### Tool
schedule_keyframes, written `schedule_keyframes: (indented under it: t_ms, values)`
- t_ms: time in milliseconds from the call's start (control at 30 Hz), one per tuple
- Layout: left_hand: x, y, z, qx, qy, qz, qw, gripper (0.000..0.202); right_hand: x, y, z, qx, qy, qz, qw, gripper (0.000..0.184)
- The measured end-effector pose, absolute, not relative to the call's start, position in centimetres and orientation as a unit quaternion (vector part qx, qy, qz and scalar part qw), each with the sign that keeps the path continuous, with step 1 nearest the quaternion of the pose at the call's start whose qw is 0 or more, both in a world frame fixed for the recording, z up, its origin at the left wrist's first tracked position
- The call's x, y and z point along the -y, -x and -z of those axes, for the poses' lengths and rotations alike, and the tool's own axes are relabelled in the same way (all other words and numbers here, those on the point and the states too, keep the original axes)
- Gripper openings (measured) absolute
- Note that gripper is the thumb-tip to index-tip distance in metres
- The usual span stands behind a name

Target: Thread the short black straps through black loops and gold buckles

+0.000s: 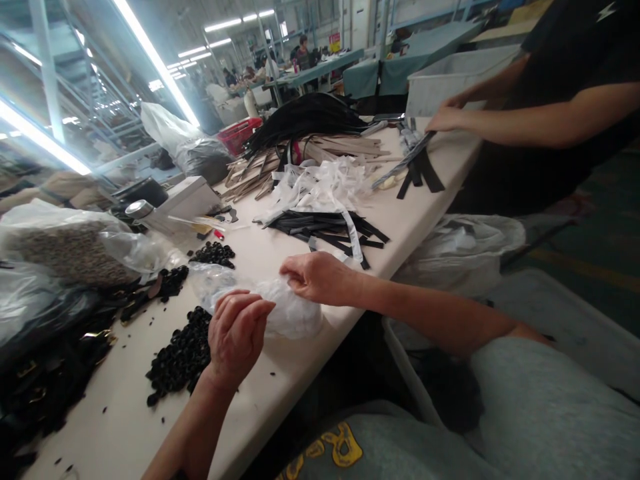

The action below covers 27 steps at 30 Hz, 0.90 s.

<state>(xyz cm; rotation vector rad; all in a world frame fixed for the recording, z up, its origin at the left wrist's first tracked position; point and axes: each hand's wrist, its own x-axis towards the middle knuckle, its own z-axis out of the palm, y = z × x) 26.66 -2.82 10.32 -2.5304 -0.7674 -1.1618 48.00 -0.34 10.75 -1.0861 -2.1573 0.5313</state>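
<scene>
A clear plastic bag [293,313] with white contents lies at the table's near edge, between and behind my hands. My right hand [320,279] is closed in a pinch at the bag's upper right side. On the bag's left side, my left hand [237,333] has its fingers curled in on the plastic; its fingertips are partly hidden. A heap of small black pieces [183,353] lies just left of my left hand, with a smaller black pile [213,255] farther back. Beyond my right hand is a bundle of black strips [320,227].
White strips [325,183], beige strips [255,172] and long black strips [310,120] are piled farther back. At right, a co-worker's hands [445,119] hold grey and black strips beside a grey bin [455,70]. Filled plastic bags [65,247] line the left side.
</scene>
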Motion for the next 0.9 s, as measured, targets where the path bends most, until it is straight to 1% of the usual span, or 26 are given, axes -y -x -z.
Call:
schedule_keyframes:
  t_ms: [100, 233, 367, 433, 567, 667, 767, 833, 900]
  values:
    - [2.7, -26.2, -10.6, 0.286, 0.861, 0.399, 0.131, 0.020, 0.3, -48.0, -10.3, 0.804, 0.422, -0.194, 0.371, 0.014]
    - [2.3, -25.6, -10.4, 0.358, 0.846, 0.378, 0.117, 0.014, 0.3, -48.3, -9.7, 0.771, 0.435, -0.212, 0.414, 0.014]
    - [2.2, -25.6, -9.8, 0.375, 0.850, 0.354, 0.111, 0.024, 0.0, -48.2, -9.5, 0.751, 0.415, -0.247, 0.451, 0.014]
    - [2.1, -25.7, -9.5, 0.381, 0.852, 0.341, 0.111, 0.024, -0.2, -47.9, -9.5, 0.728, 0.400, -0.299, 0.470, 0.012]
    - [1.8, -25.9, -9.1, 0.379, 0.852, 0.348, 0.097, 0.007, -0.5, -47.3, -9.4, 0.615, 0.366, -0.475, 0.511, 0.009]
    - [1.8, -25.8, -9.0, 0.385, 0.839, 0.376, 0.085, 0.005, -0.7, -47.0, -9.0, 0.517, 0.350, -0.579, 0.525, 0.013]
    - [2.0, -25.8, -8.8, 0.381, 0.841, 0.378, 0.068, 0.005, -1.0, -46.7, -8.5, 0.426, 0.346, -0.655, 0.519, 0.017]
    - [2.2, -25.9, -8.5, 0.377, 0.846, 0.370, 0.066, 0.015, -1.1, -46.6, -8.2, 0.372, 0.350, -0.694, 0.507, 0.021]
    - [2.3, -26.2, -8.2, 0.381, 0.845, 0.368, 0.069, 0.033, -0.9, -46.6, -8.2, 0.362, 0.355, -0.700, 0.503, 0.022]
